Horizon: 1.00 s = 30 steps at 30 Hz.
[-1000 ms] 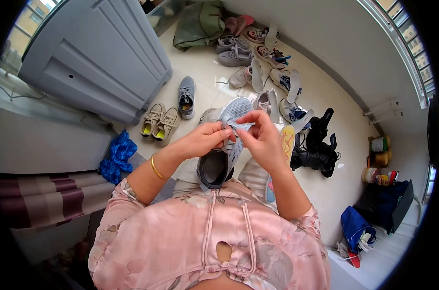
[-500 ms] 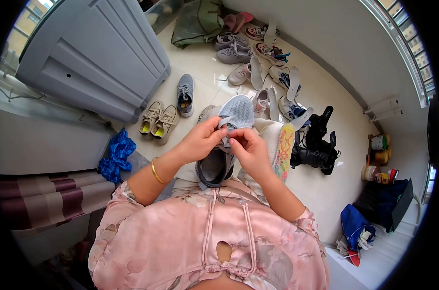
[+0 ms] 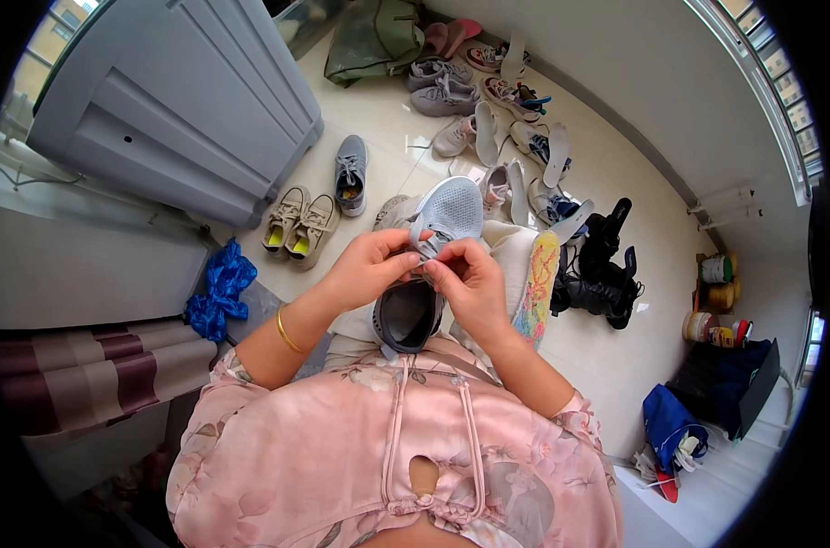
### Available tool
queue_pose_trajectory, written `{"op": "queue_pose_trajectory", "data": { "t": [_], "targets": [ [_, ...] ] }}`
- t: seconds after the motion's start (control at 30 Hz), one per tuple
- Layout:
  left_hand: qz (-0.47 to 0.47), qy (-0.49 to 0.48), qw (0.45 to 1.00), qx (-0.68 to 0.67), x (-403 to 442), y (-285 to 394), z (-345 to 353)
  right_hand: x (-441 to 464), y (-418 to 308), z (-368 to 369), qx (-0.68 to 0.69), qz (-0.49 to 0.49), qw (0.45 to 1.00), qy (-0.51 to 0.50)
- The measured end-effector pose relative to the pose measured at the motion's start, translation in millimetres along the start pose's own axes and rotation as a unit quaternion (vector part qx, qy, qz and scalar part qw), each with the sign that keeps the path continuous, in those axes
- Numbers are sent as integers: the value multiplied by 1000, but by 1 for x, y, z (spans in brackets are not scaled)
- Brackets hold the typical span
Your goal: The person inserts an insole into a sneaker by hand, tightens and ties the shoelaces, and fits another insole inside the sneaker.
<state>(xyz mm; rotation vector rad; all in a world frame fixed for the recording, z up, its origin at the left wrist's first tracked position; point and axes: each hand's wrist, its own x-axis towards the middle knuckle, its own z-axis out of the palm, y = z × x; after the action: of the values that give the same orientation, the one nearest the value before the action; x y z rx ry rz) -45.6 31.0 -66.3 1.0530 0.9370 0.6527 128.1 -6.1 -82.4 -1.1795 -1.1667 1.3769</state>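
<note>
A light grey sneaker [image 3: 453,208] rests on my lap, toe pointing away from me and its dark opening facing me. Above its tongue, my left hand [image 3: 376,267] pinches the grey shoelace [image 3: 422,245] between thumb and fingers. From the other side my right hand [image 3: 470,285] is closed on the lace too, its fingertips almost meeting those of the left. The fingers hide part of the lacing. An insole with a colourful pattern [image 3: 542,283] lies beside my right knee.
A grey sneaker [image 3: 351,173] and a beige pair [image 3: 302,226] stand on the floor ahead, left of me. Several shoes with loose insoles [image 3: 556,155] line the right wall. Black boots [image 3: 599,274] lie at right; a large grey bin [image 3: 182,100] stands left.
Both hands have shifted slightly down toward the shoe's opening, with fingertips closer together on the lace. More of the sneaker's upper lacing shows now.
</note>
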Motion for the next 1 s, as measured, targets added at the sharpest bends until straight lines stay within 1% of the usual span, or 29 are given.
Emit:
{"op": "queue_pose_trajectory", "data": {
  "t": [0.03,0.1,0.13,0.23,0.33,0.4,0.53,0.6,0.7,0.73,0.8,0.83,0.93,1.0],
  "targets": [
    [9,12,1000,7,-3,-2,1,0,1,1,6,-8,1000,9],
    [41,54,997,-30,-6,-3,11,-1,7,4,18,-24,999,27],
    [57,75,994,-48,-8,-4,15,-1,8,5,-2,-45,998,37],
    [79,147,986,-9,-10,-20,19,-1,10,6,-65,-101,991,59],
    [77,163,984,-4,-11,-23,19,-1,9,5,-139,-153,976,63],
    [81,139,987,-15,-12,-22,16,-1,3,5,-195,-202,957,69],
    [126,82,989,-14,-16,-23,15,-4,6,10,-92,-110,986,82],
    [139,70,988,-1,-17,-26,13,-6,1,11,-33,-68,994,78],
    [139,58,988,30,-19,-25,10,-6,-2,9,-63,-77,994,37],
    [136,56,988,42,-19,-24,8,-6,-3,8,-97,-91,991,22],
    [100,56,991,66,-22,-20,3,-6,-7,3,-163,-118,980,-10],
    [83,57,992,78,-22,-18,1,-6,-9,1,-163,-111,980,-28],
    [90,54,993,56,-20,-15,-4,-8,-17,0,-166,-83,980,-66],
    [124,42,989,75,-19,-12,-3,-9,-19,1,-170,-58,981,-72]
  ]
}}
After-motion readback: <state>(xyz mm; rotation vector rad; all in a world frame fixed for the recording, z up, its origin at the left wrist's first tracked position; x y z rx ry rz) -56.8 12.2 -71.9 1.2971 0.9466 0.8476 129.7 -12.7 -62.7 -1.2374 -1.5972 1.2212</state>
